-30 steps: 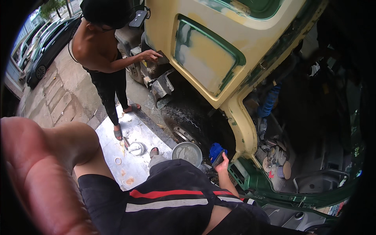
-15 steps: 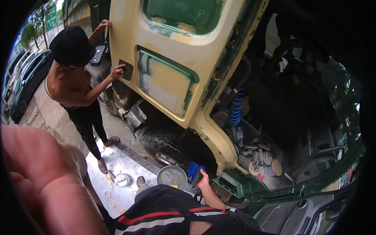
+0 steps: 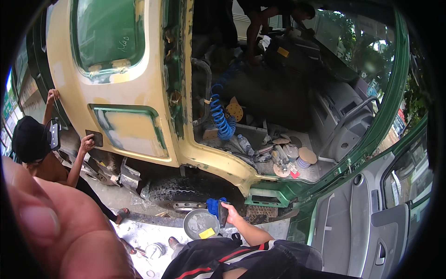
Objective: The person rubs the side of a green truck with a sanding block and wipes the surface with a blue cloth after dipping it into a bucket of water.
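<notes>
My left hand (image 3: 79,228) fills the lower left, very close and blurred. A fingertip with its nail shows, but most fingers run out of the picture, so their grip is hidden. Low in the middle, my right hand (image 3: 232,215) is closed around a dark flat block (image 3: 223,215), held upright on edge. Just left of the block is a bunched blue cloth (image 3: 213,207); whether they touch, I cannot tell. Below the cloth sits a round grey basin (image 3: 193,225) with a yellow piece (image 3: 206,233) at its near side.
Ahead stands a truck cab with a cream-and-green panel (image 3: 134,135) and a tyre (image 3: 186,190) below. Sanding discs (image 3: 306,157), a bottle (image 3: 244,143) and a blue coiled hose (image 3: 218,111) are inside. An open door (image 3: 357,223) stands right. One co-worker (image 3: 32,139) sands the panel; another (image 3: 269,18) bends inside.
My view has swung right, showing more of the cab's inside and the open door. My left hand has turned, bringing a fingernail into sight. My right hand keeps the dark block.
</notes>
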The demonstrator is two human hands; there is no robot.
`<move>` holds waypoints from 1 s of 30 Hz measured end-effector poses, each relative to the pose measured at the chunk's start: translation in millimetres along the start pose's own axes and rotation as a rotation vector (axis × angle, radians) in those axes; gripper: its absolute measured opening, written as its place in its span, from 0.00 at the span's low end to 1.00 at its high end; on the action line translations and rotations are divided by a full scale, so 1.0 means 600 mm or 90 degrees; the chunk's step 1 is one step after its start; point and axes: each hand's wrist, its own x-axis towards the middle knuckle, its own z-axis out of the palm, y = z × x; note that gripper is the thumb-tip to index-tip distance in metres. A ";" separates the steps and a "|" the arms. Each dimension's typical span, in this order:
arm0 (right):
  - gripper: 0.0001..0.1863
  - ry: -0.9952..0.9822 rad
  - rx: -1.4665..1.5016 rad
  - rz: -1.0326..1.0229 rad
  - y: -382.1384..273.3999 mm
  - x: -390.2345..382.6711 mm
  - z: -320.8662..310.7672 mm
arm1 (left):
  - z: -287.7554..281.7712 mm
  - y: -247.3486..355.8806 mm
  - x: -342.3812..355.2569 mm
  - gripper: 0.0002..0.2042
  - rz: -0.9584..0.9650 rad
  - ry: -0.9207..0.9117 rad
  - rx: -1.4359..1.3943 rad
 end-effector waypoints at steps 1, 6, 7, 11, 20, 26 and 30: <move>0.14 -0.002 -0.021 0.001 0.002 -0.019 0.042 | 0.002 0.007 -0.013 0.15 -0.053 -0.002 0.004; 0.16 -0.032 -0.012 -0.042 0.000 -0.054 0.050 | 0.182 0.069 -0.165 0.16 -0.627 -0.032 -0.386; 0.16 -0.046 -0.044 -0.059 0.007 -0.046 0.065 | 0.201 0.093 -0.197 0.14 -0.771 -0.023 -0.517; 0.14 -0.083 -0.129 -0.164 -0.009 -0.083 0.155 | 0.256 0.180 -0.346 0.21 -0.907 -0.186 -0.652; 0.16 -0.111 -0.223 -0.283 0.020 -0.130 0.322 | 0.277 0.344 -0.672 0.62 -1.376 -0.103 -1.273; 0.23 -0.119 -0.339 -0.285 0.044 -0.124 0.400 | 0.269 0.352 -0.739 0.50 -1.340 0.105 -1.403; 0.30 -0.053 -0.692 -0.403 0.067 -0.094 0.397 | 0.276 0.391 -0.767 0.42 -1.511 0.264 -1.415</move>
